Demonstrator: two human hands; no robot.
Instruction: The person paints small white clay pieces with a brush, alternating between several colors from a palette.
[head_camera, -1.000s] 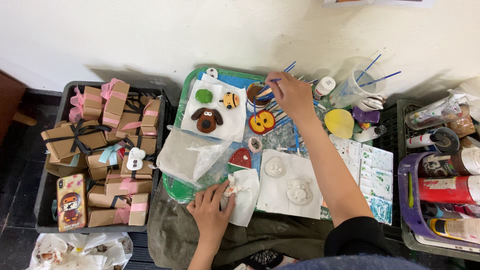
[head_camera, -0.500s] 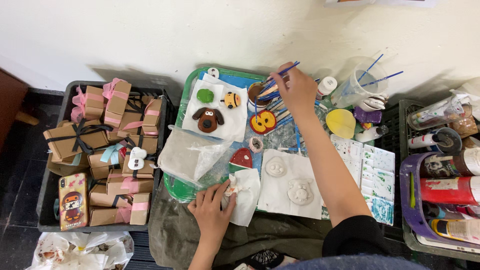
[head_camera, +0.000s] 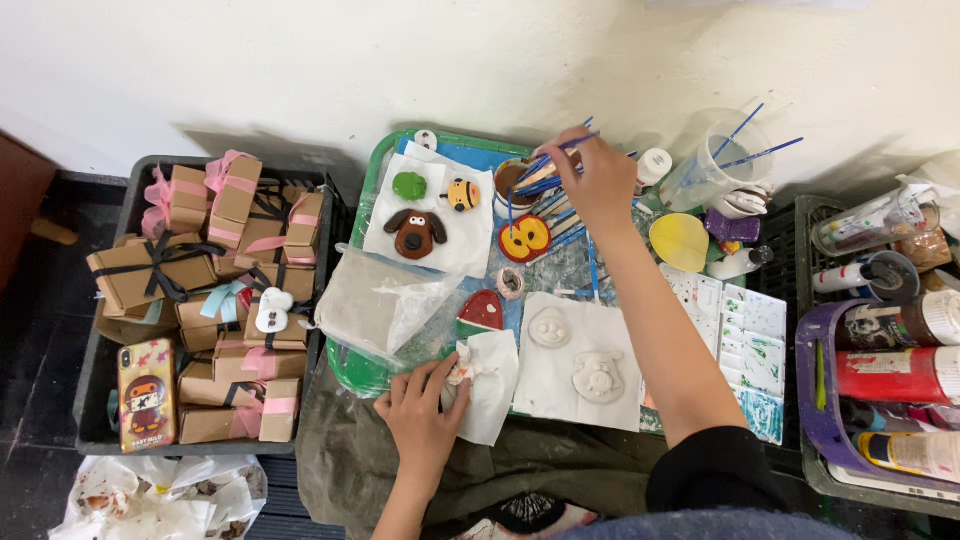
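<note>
Over the green tray, your right hand is pinching a blue paintbrush above the cup, while your left hand is pressing a white tissue, fingers closed on it

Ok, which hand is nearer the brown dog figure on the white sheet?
Right. The right hand is up by the brushes, to the right of the brown dog figure. The left hand rests on a tissue at the tray's near edge, farther off.

Brown ribbon-tied boxes fill the left black crate.
</note>
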